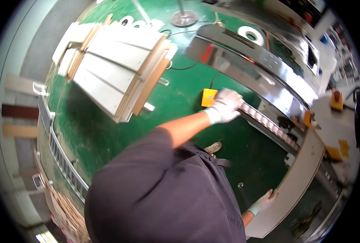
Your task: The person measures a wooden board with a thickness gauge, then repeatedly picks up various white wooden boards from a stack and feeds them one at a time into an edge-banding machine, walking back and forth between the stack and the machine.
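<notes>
L. hand, gloved, is approx. at 2 o'clock, at the end of the roller rail; it is blurred, so its grip I cannot tell. R. hand, also gloved, touches the edge of the pale panel at 4 o'clock; its grip is also unclear.

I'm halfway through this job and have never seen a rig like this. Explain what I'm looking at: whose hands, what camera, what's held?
No robot here: these are one person's hands, in pale gloves. The single picture comes from a fisheye camera on their head, looking down, so straight edges bend.

The left hand is at the end of a roller rail; blur hides whether it grips. The right hand touches the edge of a pale board; a firm hold isn't clear.

On the green floor are stacked panels and a yellow box.
</notes>
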Demonstrator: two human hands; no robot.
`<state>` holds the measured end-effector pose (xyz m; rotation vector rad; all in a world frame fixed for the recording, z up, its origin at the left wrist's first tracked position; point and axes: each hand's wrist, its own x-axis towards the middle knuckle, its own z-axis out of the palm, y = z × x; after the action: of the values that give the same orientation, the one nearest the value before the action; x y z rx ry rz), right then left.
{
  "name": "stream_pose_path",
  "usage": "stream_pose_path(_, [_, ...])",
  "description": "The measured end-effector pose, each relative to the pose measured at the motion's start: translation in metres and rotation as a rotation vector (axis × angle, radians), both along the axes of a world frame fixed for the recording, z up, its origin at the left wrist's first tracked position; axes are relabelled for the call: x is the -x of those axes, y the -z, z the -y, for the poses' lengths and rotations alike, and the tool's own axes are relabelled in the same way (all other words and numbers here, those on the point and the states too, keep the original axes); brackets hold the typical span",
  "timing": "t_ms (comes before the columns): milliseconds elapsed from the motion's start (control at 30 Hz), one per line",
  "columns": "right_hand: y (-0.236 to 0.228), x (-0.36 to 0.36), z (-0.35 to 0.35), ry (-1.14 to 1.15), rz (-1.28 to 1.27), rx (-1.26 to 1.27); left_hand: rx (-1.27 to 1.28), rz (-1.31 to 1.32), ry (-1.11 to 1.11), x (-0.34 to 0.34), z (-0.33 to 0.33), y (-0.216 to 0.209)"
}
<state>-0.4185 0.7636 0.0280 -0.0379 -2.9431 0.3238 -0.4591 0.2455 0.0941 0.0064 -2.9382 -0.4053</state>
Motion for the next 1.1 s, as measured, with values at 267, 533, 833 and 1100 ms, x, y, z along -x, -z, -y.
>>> stream_pose_path(267, [0.018,0.031,0.213,-0.07,0.438,1.077,-0.403,-0.147,-1.867,-0.421,0.23,0.12])
stream_pose_path(533, [0.036,-0.115,0.576,-0.914,0.993,0.581,-1.182,-0.42,-1.633,-0.517,0.271,0.191])
stream_pose_path(833, [0.057,-0.269,0.793,-1.517,0.763,0.47,-1.457,-0.358,-1.617,-0.524,0.279,0.169])
stream_pose_path(1100, [0.055,-0.294,0.76,-1.359,0.859,0.508,-1.683,-0.118,-1.508,-0.558,0.251,0.185])
